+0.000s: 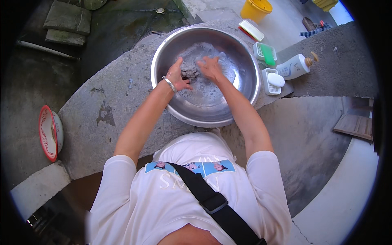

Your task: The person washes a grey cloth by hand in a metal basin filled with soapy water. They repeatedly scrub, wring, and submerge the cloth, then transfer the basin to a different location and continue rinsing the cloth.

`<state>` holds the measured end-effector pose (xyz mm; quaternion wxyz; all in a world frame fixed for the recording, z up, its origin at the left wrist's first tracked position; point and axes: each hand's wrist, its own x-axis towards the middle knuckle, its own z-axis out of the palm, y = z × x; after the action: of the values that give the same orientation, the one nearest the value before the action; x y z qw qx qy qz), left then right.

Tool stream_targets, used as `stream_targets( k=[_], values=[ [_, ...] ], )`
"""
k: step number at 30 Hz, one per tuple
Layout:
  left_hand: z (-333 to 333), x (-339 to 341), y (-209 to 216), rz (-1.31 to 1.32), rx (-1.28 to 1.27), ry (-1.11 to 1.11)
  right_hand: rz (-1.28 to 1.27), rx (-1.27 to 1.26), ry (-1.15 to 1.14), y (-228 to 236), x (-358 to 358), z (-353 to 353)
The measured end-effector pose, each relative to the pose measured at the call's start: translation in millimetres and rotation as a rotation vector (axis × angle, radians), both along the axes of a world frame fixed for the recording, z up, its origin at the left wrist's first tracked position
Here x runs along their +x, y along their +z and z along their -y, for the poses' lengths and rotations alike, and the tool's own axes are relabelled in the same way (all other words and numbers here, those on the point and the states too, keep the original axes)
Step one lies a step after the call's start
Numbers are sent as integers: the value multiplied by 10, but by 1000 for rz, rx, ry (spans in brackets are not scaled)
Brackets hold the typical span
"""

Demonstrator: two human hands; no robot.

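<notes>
Both my hands are inside a wide steel basin (250, 87) holding cloudy, sudsy water (202, 96). My left hand (177, 76), with a silver bangle at its wrist, is at the basin's left side, thumb spread away from the fingers. Right beside its palm is a small grey, crumpled wet bundle (188, 72) that looks like cloth; its underside is hidden by the water. Across from it, my right hand (210, 68) has its fingers apart over the suds, just right of the bundle. Neither hand visibly grips anything.
Right of the basin stand a pump bottle (293, 67), a soap dish (270, 87) with white soap (276, 80), a green bar (268, 54) in another dish and a brush (251, 30). A yellow bucket (256, 10) is beyond. An enamel basin (50, 132) leans at far left.
</notes>
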<state>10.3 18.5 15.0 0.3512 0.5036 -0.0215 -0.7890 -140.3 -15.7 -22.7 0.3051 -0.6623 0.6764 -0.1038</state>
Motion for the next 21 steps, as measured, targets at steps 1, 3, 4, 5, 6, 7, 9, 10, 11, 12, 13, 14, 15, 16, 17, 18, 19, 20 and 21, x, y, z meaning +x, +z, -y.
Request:
stream_targets(
  k=[1,3,4,5,6,7,9,10,11,12,13,14,15,16,17,18,19,20,21],
  values=[
    [3,-6,-3,-48,-9,-8,188,9,-49,-37,79,-45],
    [16,27,-31,-139,-29,-14,422,-38,-77,101,324,-222],
    [80,96,-255,-264,49,-57,464,-124,-49,221,423,-336],
    [76,155,-313,-298,-53,-58,504,-152,-10,461,501,-471],
    [69,191,-358,-331,-154,-69,544,-182,19,767,561,-603],
    [51,204,-378,-361,-258,-78,586,-214,51,957,621,-713],
    [-50,168,-147,-494,-308,-124,573,-424,61,1076,771,-851],
    [-63,183,-212,-643,-327,-126,566,-527,72,1101,817,-878],
    [-83,196,-302,-793,-350,-125,530,-565,56,1047,814,-856],
    [-110,188,-367,-582,-443,-85,492,-604,34,927,800,-790],
    [-97,164,-422,-504,-395,-67,454,-642,13,825,785,-711],
    [-112,102,-378,-422,-341,-53,438,-669,-9,747,765,-649],
    [-104,21,-290,-342,-296,-32,422,-701,-20,699,736,-549],
    [-98,-69,-193,-262,-251,-10,405,-732,-30,639,698,-435],
    [-87,-172,-93,-182,-204,3,339,-737,-21,539,603,-288],
    [-73,-251,-14,-100,-158,18,274,-740,-11,413,478,-115],
    [-65,-274,26,-17,-113,38,212,-742,3,338,404,20],
    [-43,-256,-104,-156,-170,47,230,-697,-46,312,402,104],
    [-29,-266,-54,-111,-167,26,233,-648,-106,281,345,152]
  ],
)
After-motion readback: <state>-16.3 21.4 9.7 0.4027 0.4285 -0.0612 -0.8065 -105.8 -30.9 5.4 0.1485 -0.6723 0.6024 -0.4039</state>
